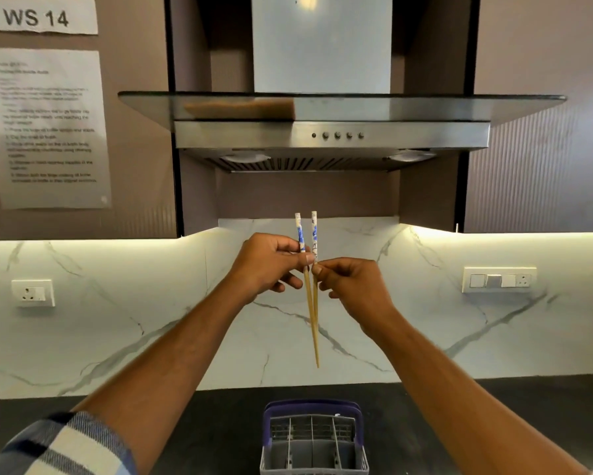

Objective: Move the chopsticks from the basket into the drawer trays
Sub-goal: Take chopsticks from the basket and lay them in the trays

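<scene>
Pinching one pair of chopsticks (311, 289) upright above the basket (314, 437) — left hand (271, 265) and right hand (351, 286) each grasping a stick. Advice: align tips before lowering — drawer trays unseen.

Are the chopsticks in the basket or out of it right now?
Out: both hands, left hand and right hand, hold the chopsticks above the basket.

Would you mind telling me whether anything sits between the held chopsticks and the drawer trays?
That cannot be judged: no drawer or tray is in view. The left hand and right hand hold the chopsticks upright above the basket, with nothing touching them.
</scene>
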Tool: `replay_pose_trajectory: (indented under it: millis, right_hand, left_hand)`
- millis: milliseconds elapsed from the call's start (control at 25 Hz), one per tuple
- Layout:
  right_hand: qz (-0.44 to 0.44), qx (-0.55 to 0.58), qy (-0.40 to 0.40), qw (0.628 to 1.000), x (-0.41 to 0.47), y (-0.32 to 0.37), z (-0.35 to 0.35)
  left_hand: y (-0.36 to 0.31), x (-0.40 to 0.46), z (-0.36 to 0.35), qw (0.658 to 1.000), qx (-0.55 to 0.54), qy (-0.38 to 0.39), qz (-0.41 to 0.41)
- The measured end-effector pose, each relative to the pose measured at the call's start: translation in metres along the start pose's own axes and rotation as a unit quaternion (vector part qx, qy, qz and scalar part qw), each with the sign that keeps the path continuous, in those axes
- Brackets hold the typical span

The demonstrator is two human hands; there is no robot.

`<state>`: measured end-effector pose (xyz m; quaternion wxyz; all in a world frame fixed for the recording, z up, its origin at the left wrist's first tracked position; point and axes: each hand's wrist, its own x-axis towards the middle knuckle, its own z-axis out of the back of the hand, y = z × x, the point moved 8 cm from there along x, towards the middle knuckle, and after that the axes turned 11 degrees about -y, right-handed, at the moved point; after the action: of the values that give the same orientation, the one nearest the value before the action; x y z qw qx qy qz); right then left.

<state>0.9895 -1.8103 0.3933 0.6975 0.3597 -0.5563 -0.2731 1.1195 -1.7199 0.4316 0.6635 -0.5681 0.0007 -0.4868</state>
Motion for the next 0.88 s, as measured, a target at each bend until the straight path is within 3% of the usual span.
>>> replay_pose_trajectory:
  millis: [120,320,560,760,880]
  right_hand:
    - [-0.082,0.013,-0.009,0.996,-0.029,-0.04,0.012]
    - [-0.244,-0.014,0.019,0.969,-0.138,-0.162,0.042]
    - [-0.414,-0.123,0.1,0.897,-0.338,-0.292,0.059]
    - [-0.486,-0.208,0.101,0.843,-0.457,-0.337,0.056]
    - [-0.479,-0.262,0.129,0.828,-0.492,-0.351,0.045]
  left_hand:
    - [0.042,-0.027,-0.008,0.999,0.003,0.009,0.043]
    - [0.183,-0.129,-0.01,0.977,-0.034,0.03,0.21]
    - [0.321,-0.326,-0.039,0.921,0.046,0.118,0.37]
    - [0.378,-0.44,-0.071,0.885,0.129,0.2,0.4]
    - [0.401,-0.481,-0.087,0.864,0.199,0.232,0.401]
